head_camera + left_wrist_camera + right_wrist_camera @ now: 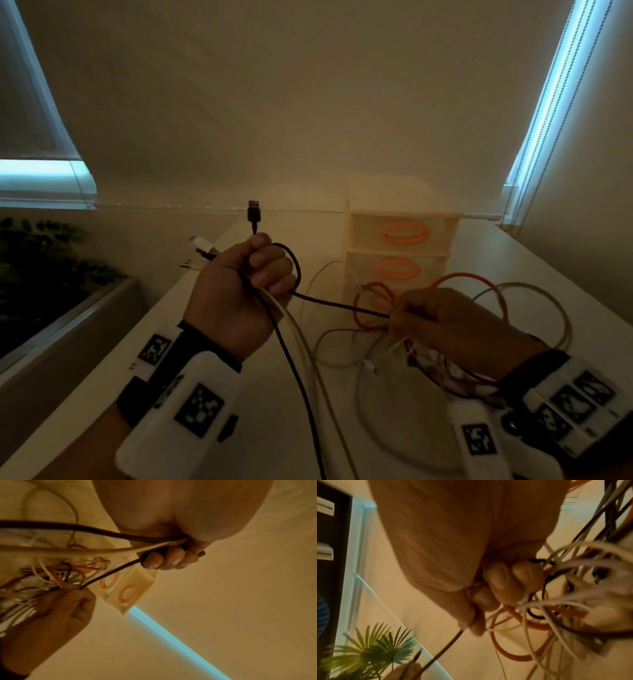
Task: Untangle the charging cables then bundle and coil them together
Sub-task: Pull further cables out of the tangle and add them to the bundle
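Note:
My left hand is raised above the white table and grips a black cable together with cream cables. The black USB plug sticks up above the fist, and white plugs poke out to its left. The black cable runs taut to my right hand, which grips it along with a tangle of white, orange and black cables. An orange cable loops above that hand. In the left wrist view the curled fingers close round the cable.
A cream three-drawer box with orange handles stands at the back of the table, just behind the cables. A green plant sits in a planter left of the table. Windows with blinds flank the wall.

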Motion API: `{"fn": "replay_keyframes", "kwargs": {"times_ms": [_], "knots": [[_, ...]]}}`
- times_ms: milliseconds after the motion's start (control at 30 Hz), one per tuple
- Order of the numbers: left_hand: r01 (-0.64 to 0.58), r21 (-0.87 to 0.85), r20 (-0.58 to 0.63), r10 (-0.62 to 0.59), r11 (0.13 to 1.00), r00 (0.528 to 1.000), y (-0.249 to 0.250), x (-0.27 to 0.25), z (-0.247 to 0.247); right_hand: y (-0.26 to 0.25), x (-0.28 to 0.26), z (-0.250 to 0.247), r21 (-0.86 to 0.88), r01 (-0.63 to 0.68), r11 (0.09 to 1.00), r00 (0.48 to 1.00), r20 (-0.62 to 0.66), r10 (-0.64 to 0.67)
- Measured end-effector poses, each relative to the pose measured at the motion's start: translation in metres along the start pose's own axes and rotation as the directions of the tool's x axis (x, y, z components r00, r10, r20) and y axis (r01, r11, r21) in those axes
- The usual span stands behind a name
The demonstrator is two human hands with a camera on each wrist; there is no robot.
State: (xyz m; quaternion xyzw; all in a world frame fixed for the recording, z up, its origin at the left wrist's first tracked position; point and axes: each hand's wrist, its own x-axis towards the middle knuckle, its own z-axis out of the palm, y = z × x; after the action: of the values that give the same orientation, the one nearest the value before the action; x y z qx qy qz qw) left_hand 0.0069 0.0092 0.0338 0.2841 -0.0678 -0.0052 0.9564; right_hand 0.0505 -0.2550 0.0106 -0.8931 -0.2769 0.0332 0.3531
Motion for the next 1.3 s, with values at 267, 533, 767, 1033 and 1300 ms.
{"fn": "replay_keyframes", "kwargs": {"times_ms": [267,533,767,1033,1300], "knots": [[0.299,0.461,0.097,-0.383,0.835,0.919,-0.047,-0.016,0.006,0.002,0.014,0.028,0.019,0.029,0.999,0.879,-0.476,-0.017],[0.225,0.200,-0.062,-0.217,0.954,0.974,-0.055,-0.006,0.001,-0.028,0.000,0.043,0.283,0.257,0.924,0.946,-0.269,-0.180],[0.132,-0.033,-0.079,-0.134,0.991,0.988,-0.042,0.000,0.001,-0.007,0.003,0.036,0.130,0.203,0.971,0.961,-0.215,-0.172],[0.124,0.021,-0.034,-0.123,0.992,0.992,-0.036,0.000,-0.002,0.007,-0.007,0.001,-0.203,0.103,0.974,0.991,0.104,-0.083],[-0.014,-0.054,0.034,0.016,0.998,0.999,-0.010,-0.004,0.001,0.012,-0.007,-0.004,-0.458,-0.026,0.888,0.996,0.064,0.062]]}}
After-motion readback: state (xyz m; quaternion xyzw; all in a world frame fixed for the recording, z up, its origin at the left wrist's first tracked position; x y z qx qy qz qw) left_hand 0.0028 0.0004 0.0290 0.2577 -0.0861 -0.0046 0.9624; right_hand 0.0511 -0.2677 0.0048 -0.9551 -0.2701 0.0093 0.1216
